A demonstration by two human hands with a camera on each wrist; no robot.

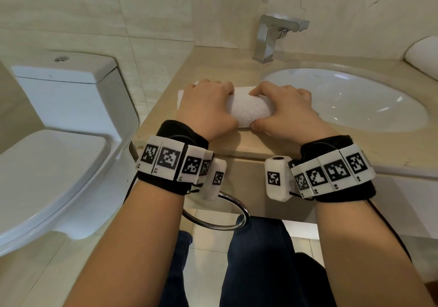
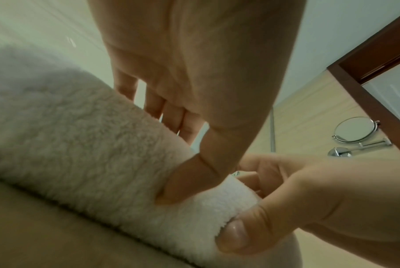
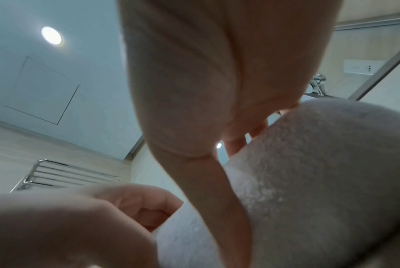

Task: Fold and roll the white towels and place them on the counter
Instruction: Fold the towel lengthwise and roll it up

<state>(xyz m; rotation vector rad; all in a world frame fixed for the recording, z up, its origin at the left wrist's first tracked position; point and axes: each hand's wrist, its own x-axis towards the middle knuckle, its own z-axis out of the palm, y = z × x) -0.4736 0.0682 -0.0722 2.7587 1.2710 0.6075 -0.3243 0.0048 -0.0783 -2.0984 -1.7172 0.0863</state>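
A white towel (image 1: 248,110) lies partly rolled on the beige counter (image 1: 213,67), left of the sink. My left hand (image 1: 206,107) grips the roll's left end, fingers curled over its top and thumb at its near side. My right hand (image 1: 284,110) grips the right end the same way. In the left wrist view the towel roll (image 2: 84,145) fills the left side, with my left thumb (image 2: 183,181) pressed into it and my right thumb (image 2: 235,234) at its end. In the right wrist view the towel (image 3: 320,163) bulges at right under the right hand's fingers (image 3: 235,143).
A white sink basin (image 1: 343,98) with a chrome faucet (image 1: 272,36) lies right of the towel. Another white roll (image 1: 424,55) sits at the far right of the counter. A toilet (image 1: 59,129) stands left. A chrome ring (image 1: 222,214) hangs below the counter edge.
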